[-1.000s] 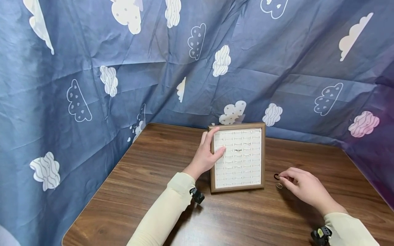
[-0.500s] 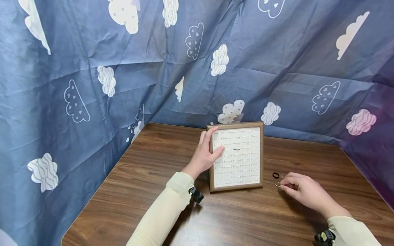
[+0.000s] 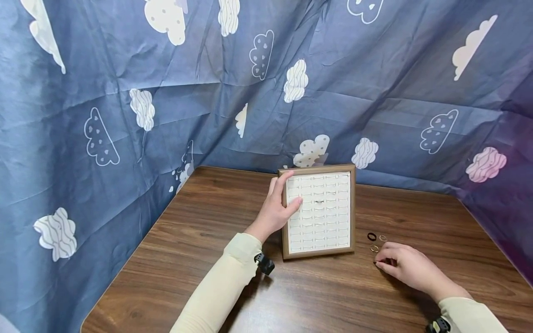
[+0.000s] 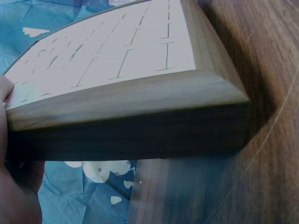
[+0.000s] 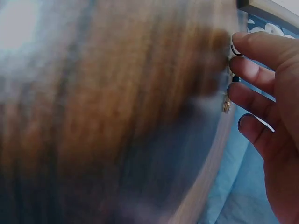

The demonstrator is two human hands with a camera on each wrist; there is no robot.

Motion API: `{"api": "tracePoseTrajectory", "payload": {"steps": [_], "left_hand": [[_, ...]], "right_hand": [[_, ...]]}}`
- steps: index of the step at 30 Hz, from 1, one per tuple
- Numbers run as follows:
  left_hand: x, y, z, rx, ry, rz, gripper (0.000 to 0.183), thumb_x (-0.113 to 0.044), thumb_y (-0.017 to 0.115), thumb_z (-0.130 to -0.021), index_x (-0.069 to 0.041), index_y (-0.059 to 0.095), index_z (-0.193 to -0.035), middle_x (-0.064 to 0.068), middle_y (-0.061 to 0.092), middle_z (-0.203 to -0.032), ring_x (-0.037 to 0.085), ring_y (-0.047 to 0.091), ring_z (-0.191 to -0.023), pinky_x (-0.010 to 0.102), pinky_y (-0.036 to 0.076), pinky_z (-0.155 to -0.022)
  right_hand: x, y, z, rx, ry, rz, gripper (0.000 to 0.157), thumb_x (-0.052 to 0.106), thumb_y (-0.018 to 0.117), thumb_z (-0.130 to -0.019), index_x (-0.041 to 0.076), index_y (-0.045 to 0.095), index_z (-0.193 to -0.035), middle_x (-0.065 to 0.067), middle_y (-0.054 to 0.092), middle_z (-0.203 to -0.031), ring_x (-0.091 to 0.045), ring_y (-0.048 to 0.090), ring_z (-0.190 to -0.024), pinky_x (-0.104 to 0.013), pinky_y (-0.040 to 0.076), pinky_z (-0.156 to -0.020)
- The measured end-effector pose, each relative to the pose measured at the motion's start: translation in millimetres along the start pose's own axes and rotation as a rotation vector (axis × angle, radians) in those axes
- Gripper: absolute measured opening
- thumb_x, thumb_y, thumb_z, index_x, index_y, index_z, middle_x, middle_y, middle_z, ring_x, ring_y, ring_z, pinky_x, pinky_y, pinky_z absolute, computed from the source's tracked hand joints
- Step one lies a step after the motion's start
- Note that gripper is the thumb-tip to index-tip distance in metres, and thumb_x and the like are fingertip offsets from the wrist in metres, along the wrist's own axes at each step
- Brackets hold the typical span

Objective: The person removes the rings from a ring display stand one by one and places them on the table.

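Observation:
A wood-framed ring display board point(image 3: 319, 222) with a white slotted panel stands tilted on the table. My left hand point(image 3: 272, 210) grips its left edge, thumb on the front and fingers at the upper left corner. In the left wrist view the frame's thick wooden side point(image 4: 131, 135) fills the middle. To the board's right, my right hand point(image 3: 410, 268) pinches a small ring point(image 5: 237, 50) between thumb and index finger, close over the tabletop. Just beyond those fingertips lie a black ring point(image 3: 372, 237), a gold-toned ring point(image 3: 374, 248) and another light ring point(image 3: 383, 238).
The brown wood-grain table point(image 3: 200, 277) runs back to a blue curtain point(image 3: 233, 92) with cloud prints. A slim dark ring point(image 3: 319, 201) sits in a slot of the panel. Black wrist cameras point(image 3: 264, 263) are strapped over both cream sleeves point(image 3: 216, 286).
My right hand has moved from the black ring toward the front of the table, uncovering the light ring and the gold-toned one. My left hand has stayed on the board.

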State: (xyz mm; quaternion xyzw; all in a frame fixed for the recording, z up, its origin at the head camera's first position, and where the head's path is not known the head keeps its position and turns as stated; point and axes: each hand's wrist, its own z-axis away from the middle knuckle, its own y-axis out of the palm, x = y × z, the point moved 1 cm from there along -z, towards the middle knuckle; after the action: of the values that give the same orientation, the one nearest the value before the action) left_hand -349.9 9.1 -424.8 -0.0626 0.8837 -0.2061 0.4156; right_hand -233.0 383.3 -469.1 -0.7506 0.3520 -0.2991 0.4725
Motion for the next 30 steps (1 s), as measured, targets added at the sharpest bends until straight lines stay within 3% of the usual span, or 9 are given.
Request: {"api": "tracePoseTrajectory", "payload": {"steps": [13,19,25,30], "left_hand": [[0.5,-3.2,-5.1,-0.005,0.008,-0.007,0.075,-0.022,0.072,-0.103,-0.032,0.030,-0.165,0.015,0.044,-0.143,0.028,0.057,-0.122,0.047,0.050,-0.110],[0.4,-3.2,-3.0,-0.007,0.006,-0.005,0.075,-0.022,0.071,-0.104,-0.031,0.030,-0.165,0.015,0.044,-0.143,0.028,0.057,-0.119,0.047,0.050,-0.108],[1.6,0.4,1.3,0.011,-0.004,-0.015,0.074,-0.023,0.070,-0.105,-0.031,0.029,-0.166,0.015,0.044,-0.143,0.027,0.057,-0.119,0.045,0.051,-0.108],[1.5,1.0,0.4,0.009,0.004,-0.012,0.075,-0.022,0.071,-0.104,-0.031,0.030,-0.166,0.015,0.044,-0.145,0.027,0.057,-0.121,0.047,0.051,-0.109]], "right_hand": [[-2,-1.6,-6,0.006,-0.035,-0.035,0.023,0.008,0.092,-0.081,0.025,0.078,-0.089,0.019,0.064,-0.091,0.009,0.055,-0.080,-0.024,0.049,-0.065],[0,-0.3,-6,0.018,-0.011,-0.010,0.020,0.014,0.092,-0.083,0.026,0.078,-0.091,0.019,0.064,-0.093,0.009,0.056,-0.081,-0.027,0.051,-0.067],[3,-2.3,-6,-0.066,0.007,0.037,0.024,0.012,0.092,-0.081,0.027,0.077,-0.091,0.022,0.061,-0.090,0.010,0.050,-0.077,-0.027,0.047,-0.064],[5,-10.3,-19,-0.157,0.013,0.068,0.021,0.010,0.089,-0.084,0.024,0.078,-0.094,0.022,0.061,-0.089,0.008,0.049,-0.076,-0.026,0.044,-0.064]]}}
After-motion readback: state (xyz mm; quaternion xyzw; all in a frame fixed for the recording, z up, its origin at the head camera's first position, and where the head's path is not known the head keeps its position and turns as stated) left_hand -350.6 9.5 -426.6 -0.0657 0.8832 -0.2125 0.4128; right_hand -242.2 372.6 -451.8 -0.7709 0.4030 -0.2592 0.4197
